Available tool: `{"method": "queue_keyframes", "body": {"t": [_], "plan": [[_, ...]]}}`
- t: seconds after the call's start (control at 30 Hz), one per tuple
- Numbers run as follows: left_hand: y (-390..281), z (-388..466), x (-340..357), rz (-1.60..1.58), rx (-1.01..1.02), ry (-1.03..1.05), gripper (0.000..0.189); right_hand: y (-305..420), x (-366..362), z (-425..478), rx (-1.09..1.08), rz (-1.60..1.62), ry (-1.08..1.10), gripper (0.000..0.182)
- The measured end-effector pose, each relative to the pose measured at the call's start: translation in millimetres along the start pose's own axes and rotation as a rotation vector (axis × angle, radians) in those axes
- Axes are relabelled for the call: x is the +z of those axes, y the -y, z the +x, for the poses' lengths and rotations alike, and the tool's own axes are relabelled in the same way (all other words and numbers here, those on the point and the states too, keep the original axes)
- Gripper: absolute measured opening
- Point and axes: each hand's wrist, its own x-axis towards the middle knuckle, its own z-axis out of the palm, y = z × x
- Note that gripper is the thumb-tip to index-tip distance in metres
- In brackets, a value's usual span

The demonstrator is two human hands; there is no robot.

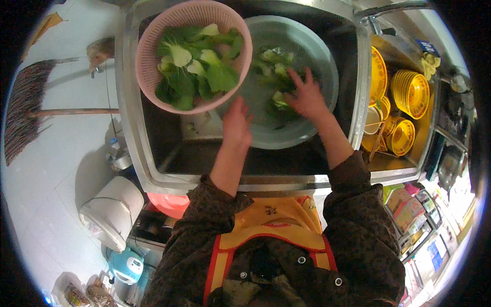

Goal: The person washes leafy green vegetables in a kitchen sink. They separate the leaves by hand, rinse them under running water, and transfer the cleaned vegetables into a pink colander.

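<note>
A wide basin of water stands in the metal sink, with leafy greens in the water. Over them my right hand spreads its fingers, holding nothing that I can see; its fingertips are close to the leaves. My left hand hovers by the basin's left edge, just below the rim of a pink plastic colander. Whether it touches the rim, or how far its fingers are closed, is unclear. Inside the colander lie several bok choy heads with pale stems and dark leaves.
The sink rim surrounds the basin. A faucet reaches in at the upper right. Yellow bowls are stacked in the right-hand compartment. To the left, a broom and a white bucket stand near the wall.
</note>
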Motion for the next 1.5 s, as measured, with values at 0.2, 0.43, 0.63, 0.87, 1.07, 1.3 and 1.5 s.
{"method": "queue_keyframes", "body": {"t": [0.2,0.43,0.63,0.87,1.07,1.3,1.5], "plan": [[-1.0,-3.9,2.1,0.019,0.003,0.046,0.053,28.7,20.3,-22.3,-0.061,-0.375,0.274,0.088],[1.3,-1.1,-0.3,0.014,-0.013,0.043,0.048,-4.5,-18.8,18.7,0.127,0.28,0.063,0.045],[-0.9,-1.7,4.3,-0.005,-0.024,0.051,0.045,-22.5,-21.4,35.9,0.243,0.219,-0.009,0.055],[2.5,-1.8,2.8,0.021,-0.032,0.088,0.045,13.3,36.8,16.3,0.147,-0.017,0.097,0.066],[4.7,1.8,-3.3,0.021,-0.037,0.107,0.046,1.1,0.1,30.8,0.312,0.543,0.087,0.05],[2.1,-2.3,4.3,0.005,-0.054,0.107,0.051,-23.5,-2.8,45.1,0.195,0.656,-0.145,0.044],[5.4,-0.2,4.4,-0.012,-0.052,0.153,0.051,-19.7,66.8,55.7,0.082,0.134,-0.085,0.051]]}}
